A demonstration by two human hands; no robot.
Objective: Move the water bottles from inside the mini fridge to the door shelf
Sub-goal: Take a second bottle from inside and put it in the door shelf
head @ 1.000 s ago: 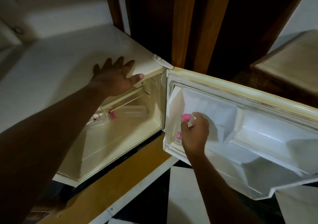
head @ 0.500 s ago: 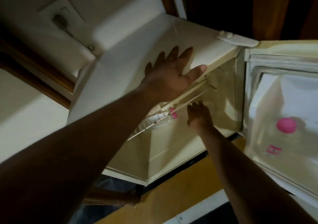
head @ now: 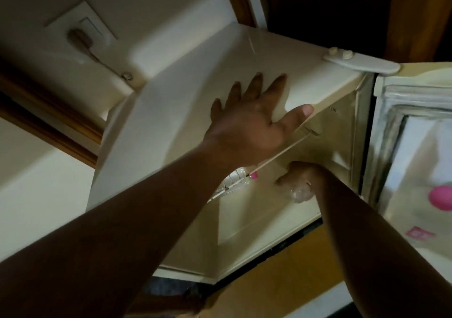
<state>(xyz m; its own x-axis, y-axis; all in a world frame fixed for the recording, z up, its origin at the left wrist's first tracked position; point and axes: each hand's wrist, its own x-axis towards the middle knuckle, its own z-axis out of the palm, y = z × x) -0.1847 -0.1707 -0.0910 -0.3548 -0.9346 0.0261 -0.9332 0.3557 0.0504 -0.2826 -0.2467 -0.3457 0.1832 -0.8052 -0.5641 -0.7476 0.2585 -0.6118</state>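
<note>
The cream mini fridge (head: 186, 102) stands open. My left hand (head: 252, 127) lies flat on its top, fingers spread, thumb over the front edge. Inside the fridge, my right hand (head: 303, 173) is closed around a clear water bottle (head: 299, 193), whose bottom end shows below my fingers. Another clear bottle with a pink cap (head: 238, 179) lies on the wire shelf, partly hidden by my left forearm. At the right edge, a bottle with a pink cap (head: 441, 198) and pink label stands in the door shelf (head: 415, 171).
A wall socket with a plug (head: 79, 36) and cable sits behind the fridge at the upper left. Dark wooden trim runs along the left wall and behind the fridge. A yellow floor strip (head: 288, 273) lies below the fridge opening.
My right hand left the bottle in the door shelf, moved left into the fridge and closed around a bottle there. My left hand stayed on the fridge top; the view shifted left.
</note>
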